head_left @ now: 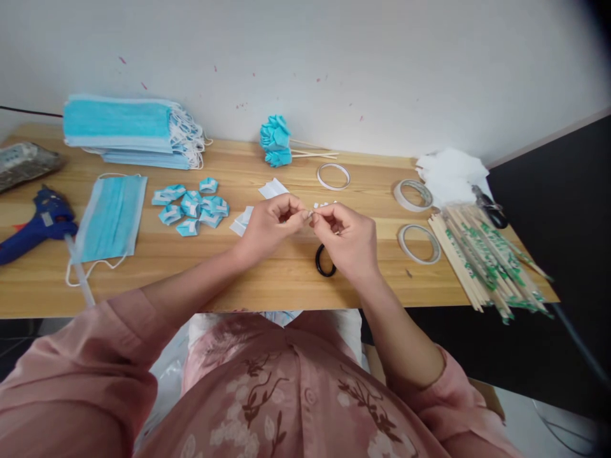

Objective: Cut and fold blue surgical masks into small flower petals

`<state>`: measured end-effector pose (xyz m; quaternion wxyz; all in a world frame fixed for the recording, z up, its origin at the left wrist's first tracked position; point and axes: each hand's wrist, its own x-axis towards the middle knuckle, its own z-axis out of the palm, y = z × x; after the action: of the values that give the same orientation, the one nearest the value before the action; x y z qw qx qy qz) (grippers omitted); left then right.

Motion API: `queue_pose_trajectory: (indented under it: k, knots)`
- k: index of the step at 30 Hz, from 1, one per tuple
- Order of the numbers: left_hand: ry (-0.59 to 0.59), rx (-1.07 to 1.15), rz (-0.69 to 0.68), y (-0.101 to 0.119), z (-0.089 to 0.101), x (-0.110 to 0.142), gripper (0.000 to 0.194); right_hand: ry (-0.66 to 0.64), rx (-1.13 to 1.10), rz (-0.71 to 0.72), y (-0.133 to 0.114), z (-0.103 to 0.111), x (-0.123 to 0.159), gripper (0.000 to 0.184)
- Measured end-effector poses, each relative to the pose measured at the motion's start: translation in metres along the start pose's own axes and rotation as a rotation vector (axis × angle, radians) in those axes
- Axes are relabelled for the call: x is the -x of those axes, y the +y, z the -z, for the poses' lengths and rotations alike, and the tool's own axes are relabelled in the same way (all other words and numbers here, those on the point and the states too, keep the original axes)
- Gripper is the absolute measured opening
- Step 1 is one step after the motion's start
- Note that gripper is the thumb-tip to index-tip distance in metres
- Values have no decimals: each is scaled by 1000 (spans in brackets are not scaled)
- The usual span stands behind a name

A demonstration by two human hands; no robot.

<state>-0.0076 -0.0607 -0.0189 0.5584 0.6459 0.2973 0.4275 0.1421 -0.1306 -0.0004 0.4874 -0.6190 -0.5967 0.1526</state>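
Note:
My left hand (279, 224) and my right hand (347, 240) meet over the middle of the table, fingertips pinched together on a tiny white piece (310, 214). Its kind is too small to make out. Folded white paper-like pieces (242, 221) lie beside my left fingers. Just beyond my right fingers are several small white bits (324, 205), partly covered. A black loop (325, 261), like a scissors handle, shows under my right hand; the rest of it is hidden. Left of my hands sits a group of folded blue pieces with white strips (191, 203).
Face masks are stacked (119, 124) at the back left, with a single mask (112, 216) and a blue glue gun (42, 222) nearer. Blue fabric flowers (275, 140) on sticks lie behind. Tape rolls (413, 195), white sheets (451, 172) and wrapped chopsticks (491, 261) occupy the right.

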Motion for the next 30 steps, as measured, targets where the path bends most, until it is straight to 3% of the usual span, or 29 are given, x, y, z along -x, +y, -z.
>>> queue_pose_trajectory:
  k: [11,21,26,30]
  knots:
    - [50,213,222,4,-1,-4,25,-6,-272,-209,17,5,-4,11]
    - [59,253,280,0,-4,-3,20,30,-288,-284,40,29,1,15]
    - [53,250,285,1,-2,-3,25,152,-4,-142,62,54,-4,13]
    - [48,272,287,-1,-3,-3,25,64,388,6,92,75,-7,12]
